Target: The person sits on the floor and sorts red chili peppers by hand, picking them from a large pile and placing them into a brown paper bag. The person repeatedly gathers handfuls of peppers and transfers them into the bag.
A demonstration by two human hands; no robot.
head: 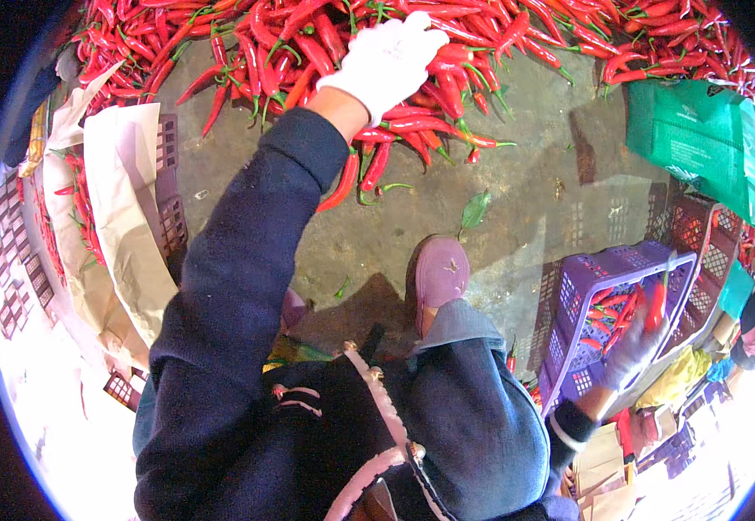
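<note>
My left hand (387,65), in a white glove, reaches onto a big heap of red chili peppers (273,45) on the floor. Its fingertips rest among the peppers; whether they grip one is hidden by the glove. At the right, my right hand (634,348), also gloved and blurred, is at a purple plastic crate (686,267). A red chili pepper (657,306) stands up from its fingers, stem upward. More red peppers (612,316) lie inside that crate, beside the hand.
A green bag (690,130) lies at the right, near a brown plastic crate (703,280). Paper-lined crates with peppers stand at the left, with brown paper (120,163) over the rim. My foot in a pink shoe (442,270) is on the concrete floor, near a green leaf (475,210).
</note>
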